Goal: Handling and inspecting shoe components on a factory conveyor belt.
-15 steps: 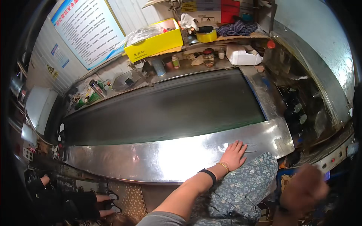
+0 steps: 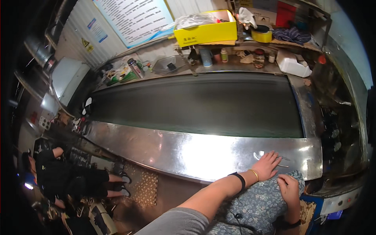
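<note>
Tool (image 2: 283, 158): placed at four o'clock on the steel tabletop (image 2: 172, 143).
Left hand (image 2: 267, 166): laid over the tool, fingers spread.
Right hand (image 2: 288, 188): just brought in over floral cloth (image 2: 260, 199), fingers curled; any pinch cannot be told.
Both hands: now gathered near the tool.

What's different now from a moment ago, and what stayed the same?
The right hand moved in from the right to the flowered cloth, near the left hand; whether it grips the cloth is unclear. The view turned left, showing more of the co-worker. The left hand still lies over the thin metal tool on the shiny metal ledge.
</note>
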`<state>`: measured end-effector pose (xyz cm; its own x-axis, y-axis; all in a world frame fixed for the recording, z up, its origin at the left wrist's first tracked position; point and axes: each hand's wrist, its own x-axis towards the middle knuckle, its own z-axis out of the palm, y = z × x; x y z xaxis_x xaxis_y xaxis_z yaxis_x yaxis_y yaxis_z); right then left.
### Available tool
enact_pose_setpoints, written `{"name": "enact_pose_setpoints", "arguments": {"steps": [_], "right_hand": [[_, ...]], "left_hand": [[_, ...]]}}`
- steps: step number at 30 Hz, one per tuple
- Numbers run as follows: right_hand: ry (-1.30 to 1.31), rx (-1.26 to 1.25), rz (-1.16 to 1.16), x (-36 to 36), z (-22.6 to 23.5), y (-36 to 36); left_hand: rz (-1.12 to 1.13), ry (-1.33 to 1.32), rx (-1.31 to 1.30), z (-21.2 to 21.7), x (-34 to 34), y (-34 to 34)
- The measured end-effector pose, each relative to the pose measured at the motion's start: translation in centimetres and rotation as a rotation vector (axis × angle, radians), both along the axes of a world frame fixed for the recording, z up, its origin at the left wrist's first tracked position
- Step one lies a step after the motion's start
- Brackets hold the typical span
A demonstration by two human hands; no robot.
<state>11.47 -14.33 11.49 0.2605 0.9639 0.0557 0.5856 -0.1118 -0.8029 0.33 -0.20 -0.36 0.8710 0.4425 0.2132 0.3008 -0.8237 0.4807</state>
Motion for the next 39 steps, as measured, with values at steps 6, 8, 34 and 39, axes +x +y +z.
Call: {"name": "enact_pose_setpoints", "arguments": {"steps": [6, 8, 34, 39], "right_hand": [[-0.207, -0.090, -0.030, 0.0, -0.8, 0.0], [-0.258, -0.079, -0.025, -0.1, -0.9, -0.1], [-0.376, 0.156, -0.203, -1.3, -1.0, -2.0], [-0.361, 0.087, -0.171, -1.4, -0.8, -1.2]], "left_hand": [[0.000, -0.031, 0.035, -0.3, -0.2, -0.2], [0.007, -0.035, 0.041, -0.4, -0.1, -0.1], [0.389, -0.138, -0.142, 0.7, -21.4, 1.7], [0.715, -0.083, 0.249, 3.4, -33.7, 3.7]]}}
